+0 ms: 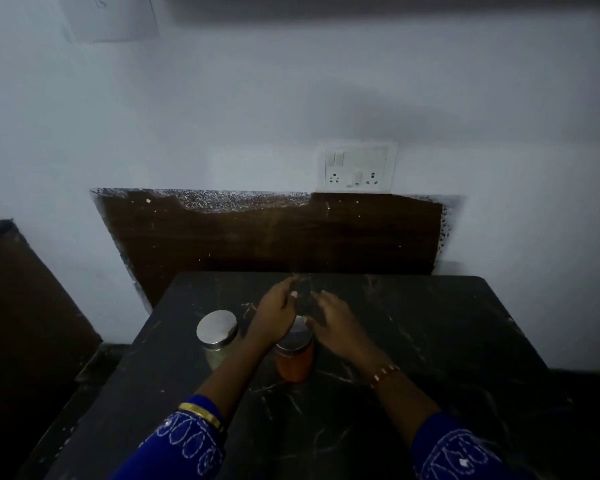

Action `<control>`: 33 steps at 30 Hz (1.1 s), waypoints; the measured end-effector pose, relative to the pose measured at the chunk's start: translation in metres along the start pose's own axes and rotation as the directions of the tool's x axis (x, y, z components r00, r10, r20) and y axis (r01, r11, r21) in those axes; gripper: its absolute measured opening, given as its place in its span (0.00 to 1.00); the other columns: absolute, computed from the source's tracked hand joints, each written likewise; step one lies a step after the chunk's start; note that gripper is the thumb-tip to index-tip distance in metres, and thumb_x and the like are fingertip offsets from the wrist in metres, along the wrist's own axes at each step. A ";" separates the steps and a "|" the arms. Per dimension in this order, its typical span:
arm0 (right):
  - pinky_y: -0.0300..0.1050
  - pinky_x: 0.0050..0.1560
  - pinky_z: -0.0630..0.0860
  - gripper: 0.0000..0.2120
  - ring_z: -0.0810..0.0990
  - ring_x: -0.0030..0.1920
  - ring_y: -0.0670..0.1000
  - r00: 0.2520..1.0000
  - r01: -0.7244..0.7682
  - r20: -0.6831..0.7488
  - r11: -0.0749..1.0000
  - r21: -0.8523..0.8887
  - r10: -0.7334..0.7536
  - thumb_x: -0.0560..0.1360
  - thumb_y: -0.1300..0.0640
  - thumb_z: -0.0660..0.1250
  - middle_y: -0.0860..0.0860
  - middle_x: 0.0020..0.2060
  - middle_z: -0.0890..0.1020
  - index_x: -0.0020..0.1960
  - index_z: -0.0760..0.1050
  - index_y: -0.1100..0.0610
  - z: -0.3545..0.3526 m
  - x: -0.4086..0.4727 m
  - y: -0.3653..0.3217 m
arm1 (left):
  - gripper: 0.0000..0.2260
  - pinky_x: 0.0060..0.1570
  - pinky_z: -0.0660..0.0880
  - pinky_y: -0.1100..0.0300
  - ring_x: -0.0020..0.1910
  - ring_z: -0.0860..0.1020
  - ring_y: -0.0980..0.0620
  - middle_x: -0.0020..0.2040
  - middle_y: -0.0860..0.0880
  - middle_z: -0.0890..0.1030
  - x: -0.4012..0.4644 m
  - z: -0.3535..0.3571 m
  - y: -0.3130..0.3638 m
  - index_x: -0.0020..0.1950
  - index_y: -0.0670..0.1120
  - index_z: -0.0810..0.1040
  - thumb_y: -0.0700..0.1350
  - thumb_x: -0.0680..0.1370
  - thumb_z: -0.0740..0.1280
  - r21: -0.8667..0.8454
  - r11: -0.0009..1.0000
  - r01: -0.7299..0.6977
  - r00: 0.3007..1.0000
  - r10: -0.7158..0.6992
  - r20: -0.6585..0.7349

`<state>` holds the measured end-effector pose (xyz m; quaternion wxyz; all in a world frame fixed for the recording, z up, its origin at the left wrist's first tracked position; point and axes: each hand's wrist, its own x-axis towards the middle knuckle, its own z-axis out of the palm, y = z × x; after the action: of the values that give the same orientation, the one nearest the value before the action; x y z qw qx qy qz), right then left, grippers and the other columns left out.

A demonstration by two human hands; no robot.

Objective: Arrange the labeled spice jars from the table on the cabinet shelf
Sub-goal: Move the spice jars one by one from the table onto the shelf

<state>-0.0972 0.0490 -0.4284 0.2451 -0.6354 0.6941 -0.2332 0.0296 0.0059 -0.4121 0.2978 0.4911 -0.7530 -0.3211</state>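
I see two spice jars on the dark marbled table (pixel 430 341), both upright with round metal lids. The orange-filled jar (pixel 294 362) stands near the middle of the table, and its lid is partly hidden under my view of the hands. The pale-filled jar (pixel 217 336) stands just to its left, a little apart from it. Both hands reach forward over the table beyond the orange-filled jar. The left hand (pixel 274 311) has its fingers loosely spread and grasps nothing that I can make out; its wrist passes just beside the orange-filled jar's lid. The right hand (pixel 333 323) hovers with fingers relaxed and extended, also released, with a beaded bracelet (pixel 383 374) on its wrist. The space between the two hands is blurred. Blue embroidered sleeves (pixel 187 441) cover both forearms, with a gold bangle (pixel 201 414) on the left. Behind the table a brown wooden panel (pixel 274 233) leans on the white wall, below a switch and socket plate (pixel 357 168)
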 end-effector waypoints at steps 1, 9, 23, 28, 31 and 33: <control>0.52 0.73 0.58 0.30 0.54 0.75 0.53 0.998 -0.031 0.049 0.999 -0.023 0.032 0.77 0.51 0.62 0.52 0.76 0.55 0.75 0.54 0.51 0.007 0.000 0.001 | 0.18 0.65 0.61 0.62 0.70 0.65 0.49 0.71 0.42 0.68 -0.001 0.001 -0.006 0.70 0.41 0.64 0.39 0.80 0.56 0.000 1.000 0.024 0.999 -0.024 0.029; 0.55 0.72 0.61 0.40 0.57 0.74 0.55 0.967 -0.182 0.167 0.980 -0.078 0.193 0.72 0.48 0.67 0.53 0.75 0.55 0.76 0.47 0.50 0.052 0.010 0.010 | 0.21 0.69 0.64 0.51 0.70 0.65 0.44 0.73 0.40 0.63 0.002 0.002 -0.049 0.73 0.40 0.57 0.39 0.80 0.56 -0.030 0.961 0.274 0.929 -0.256 0.268; 0.32 0.51 0.70 0.40 0.72 0.61 0.48 0.964 -0.190 -0.103 0.908 0.374 0.244 0.63 0.51 0.77 0.47 0.62 0.72 0.69 0.62 0.51 0.076 0.007 0.016 | 0.16 0.57 0.74 0.55 0.61 0.74 0.43 0.65 0.39 0.73 0.005 0.009 -0.060 0.67 0.39 0.69 0.38 0.80 0.54 -0.267 0.872 0.410 0.897 -0.333 0.291; 0.39 0.58 0.72 0.39 0.71 0.61 0.47 0.948 -0.123 -0.155 0.771 0.625 0.277 0.63 0.61 0.77 0.50 0.65 0.72 0.70 0.64 0.54 0.039 0.007 0.006 | 0.13 0.55 0.74 0.55 0.56 0.76 0.47 0.61 0.41 0.77 0.013 -0.004 -0.039 0.62 0.40 0.74 0.37 0.79 0.57 -0.531 0.767 0.360 0.933 -0.297 0.202; 0.47 0.61 0.72 0.35 0.72 0.64 0.51 0.952 -0.023 -0.189 0.670 0.742 0.242 0.65 0.63 0.75 0.52 0.66 0.72 0.69 0.66 0.54 0.002 0.005 -0.009 | 0.13 0.47 0.75 0.60 0.49 0.77 0.52 0.54 0.47 0.79 0.020 -0.022 -0.019 0.62 0.42 0.73 0.39 0.80 0.56 -0.630 0.725 0.279 0.960 -0.220 0.173; 0.46 0.57 0.74 0.31 0.74 0.61 0.51 0.968 0.081 -0.204 0.586 0.807 0.146 0.65 0.61 0.74 0.51 0.64 0.73 0.65 0.69 0.50 -0.024 0.001 -0.018 | 0.14 0.45 0.74 0.61 0.50 0.77 0.53 0.56 0.46 0.78 0.023 -0.033 -0.006 0.63 0.44 0.73 0.44 0.80 0.56 -0.622 0.735 0.269 0.958 -0.140 0.249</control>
<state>-0.0990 0.0472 -0.3984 0.4226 -0.4068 0.5481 -0.5962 0.0502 -0.0233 -0.3935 0.3409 0.4052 -0.5600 -0.6373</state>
